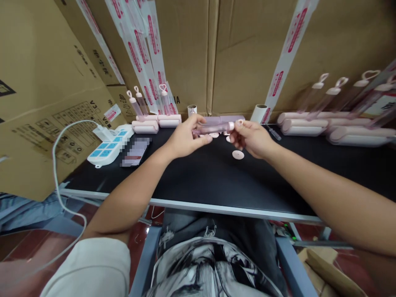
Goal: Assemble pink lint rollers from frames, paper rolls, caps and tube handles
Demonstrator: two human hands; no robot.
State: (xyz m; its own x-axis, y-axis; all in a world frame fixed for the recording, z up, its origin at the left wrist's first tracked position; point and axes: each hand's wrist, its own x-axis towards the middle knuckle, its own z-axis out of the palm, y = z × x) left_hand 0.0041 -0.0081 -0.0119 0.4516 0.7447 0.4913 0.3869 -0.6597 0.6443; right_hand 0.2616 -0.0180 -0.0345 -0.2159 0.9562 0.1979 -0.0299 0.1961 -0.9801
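A see-through pink tube handle (215,127) is held level above the black table. My left hand (183,137) is closed around its left end, thumb along the near side. At the other end, my right hand (255,139) pinches the pale pink end piece, whose tip is mostly hidden by the fingers. Beneath the right hand lies a flat round pink disc (238,154). Several similar discs lie partly hidden behind the hands. Pale purple-pink pieces (227,119) stand behind the tube.
Pink rollers with clear handles and loop ends stand at left (169,120) and right (305,127). Two cardboard cores (259,113) stand at the back, a screwdriver (274,133) nearby. A power strip (109,146) and phone (136,152) lie left. Cardboard (247,53) walls the back.
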